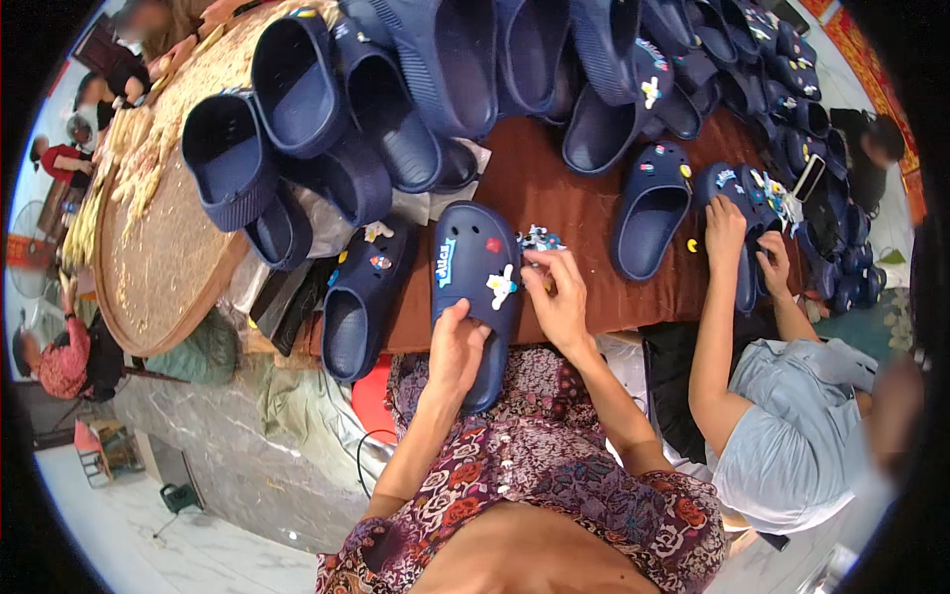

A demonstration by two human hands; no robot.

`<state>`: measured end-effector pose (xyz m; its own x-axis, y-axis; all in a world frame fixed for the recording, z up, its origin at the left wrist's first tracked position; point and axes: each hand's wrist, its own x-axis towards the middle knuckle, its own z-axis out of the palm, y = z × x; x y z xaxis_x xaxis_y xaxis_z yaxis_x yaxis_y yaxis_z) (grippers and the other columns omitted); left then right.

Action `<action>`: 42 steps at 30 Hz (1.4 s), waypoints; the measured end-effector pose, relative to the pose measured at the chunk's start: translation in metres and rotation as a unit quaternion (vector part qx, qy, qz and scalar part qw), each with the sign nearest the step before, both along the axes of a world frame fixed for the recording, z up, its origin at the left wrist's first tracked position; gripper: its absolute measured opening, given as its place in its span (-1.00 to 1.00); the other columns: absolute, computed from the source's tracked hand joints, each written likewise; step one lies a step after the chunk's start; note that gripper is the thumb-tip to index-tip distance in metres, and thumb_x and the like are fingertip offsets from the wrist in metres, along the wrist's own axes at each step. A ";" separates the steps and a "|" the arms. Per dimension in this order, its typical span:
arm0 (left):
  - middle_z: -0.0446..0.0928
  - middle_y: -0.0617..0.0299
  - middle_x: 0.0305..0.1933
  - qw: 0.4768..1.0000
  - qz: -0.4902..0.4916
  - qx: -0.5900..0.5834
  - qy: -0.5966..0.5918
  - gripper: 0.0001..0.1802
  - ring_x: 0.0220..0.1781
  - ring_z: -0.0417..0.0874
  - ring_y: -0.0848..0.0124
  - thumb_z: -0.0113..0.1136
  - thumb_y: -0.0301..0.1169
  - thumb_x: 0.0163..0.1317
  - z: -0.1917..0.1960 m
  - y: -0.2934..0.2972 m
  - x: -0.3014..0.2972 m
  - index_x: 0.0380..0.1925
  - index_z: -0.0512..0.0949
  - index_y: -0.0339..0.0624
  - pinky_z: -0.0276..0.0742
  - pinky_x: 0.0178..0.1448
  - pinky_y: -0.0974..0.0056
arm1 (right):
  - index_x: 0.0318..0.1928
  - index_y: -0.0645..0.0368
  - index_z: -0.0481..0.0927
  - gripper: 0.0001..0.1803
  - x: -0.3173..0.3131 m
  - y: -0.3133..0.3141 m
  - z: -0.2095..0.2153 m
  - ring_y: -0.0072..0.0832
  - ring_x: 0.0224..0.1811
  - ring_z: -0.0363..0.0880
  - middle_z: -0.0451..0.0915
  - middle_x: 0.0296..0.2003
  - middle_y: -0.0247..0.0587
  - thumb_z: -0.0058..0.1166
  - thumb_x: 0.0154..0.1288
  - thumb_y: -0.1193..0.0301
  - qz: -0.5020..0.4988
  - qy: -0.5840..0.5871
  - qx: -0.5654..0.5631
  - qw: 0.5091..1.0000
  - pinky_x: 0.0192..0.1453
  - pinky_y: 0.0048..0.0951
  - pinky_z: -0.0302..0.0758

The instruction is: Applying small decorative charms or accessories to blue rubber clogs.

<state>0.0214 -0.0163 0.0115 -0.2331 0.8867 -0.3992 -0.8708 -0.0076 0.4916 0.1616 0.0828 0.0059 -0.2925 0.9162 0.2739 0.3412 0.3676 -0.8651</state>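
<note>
A navy clog (475, 238) stands upright before me, its toe away from me. Its upper carries a light-blue lettered charm, a red charm and a white figure charm (502, 285); several holes are bare. My left hand (457, 351) grips the clog at its opening, thumb on the upper's edge. My right hand (556, 302) is beside the clog's right edge, with thumb and bent forefinger close together; anything between them is too small to make out. Just beyond its fingers lies a little heap of charms (539, 238). Left of my clog rests another navy clog (366, 297) with charms.
Navy clogs (435, 59) are piled along the far side of the brown-covered table (584, 287). A decorated clog (653, 208) lies to the right. Beyond it, a co-worker's hands (727, 233) handle another clog. A round woven tray (163, 267) is at left.
</note>
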 end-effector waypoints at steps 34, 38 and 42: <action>0.59 0.11 0.07 0.882 -0.025 0.068 0.465 -0.63 0.13 0.60 0.40 -0.05 -0.67 0.35 0.004 0.017 -0.034 0.13 0.51 -0.33 0.50 0.27 0.29 | 0.34 0.55 0.21 -0.19 0.103 0.138 -0.008 -0.27 0.31 0.34 0.38 0.27 0.15 -0.02 0.49 -0.01 -0.309 0.175 -0.094 0.930 0.42 -0.36 0.19; 0.60 0.11 0.08 0.880 -0.021 0.048 0.471 -0.64 0.09 0.61 0.42 -0.03 -0.61 0.38 0.002 0.024 -0.039 0.16 0.50 -0.30 0.54 0.21 0.31 | 0.42 0.57 0.05 -0.05 0.119 0.163 -0.030 -0.18 0.45 0.21 0.23 0.39 0.23 0.02 0.46 -0.07 -0.272 0.196 -0.120 0.935 0.52 -0.32 0.08; 0.59 0.11 0.11 0.906 -0.019 0.055 0.419 -0.62 0.07 0.62 0.44 -0.02 -0.58 0.40 0.007 0.044 -0.042 0.20 0.47 -0.27 0.56 0.17 0.32 | 0.46 0.45 -0.01 -0.03 0.099 0.148 -0.006 -0.27 0.37 0.30 0.28 0.36 0.15 0.05 0.43 -0.08 -0.263 0.289 -0.163 0.906 0.41 -0.33 0.22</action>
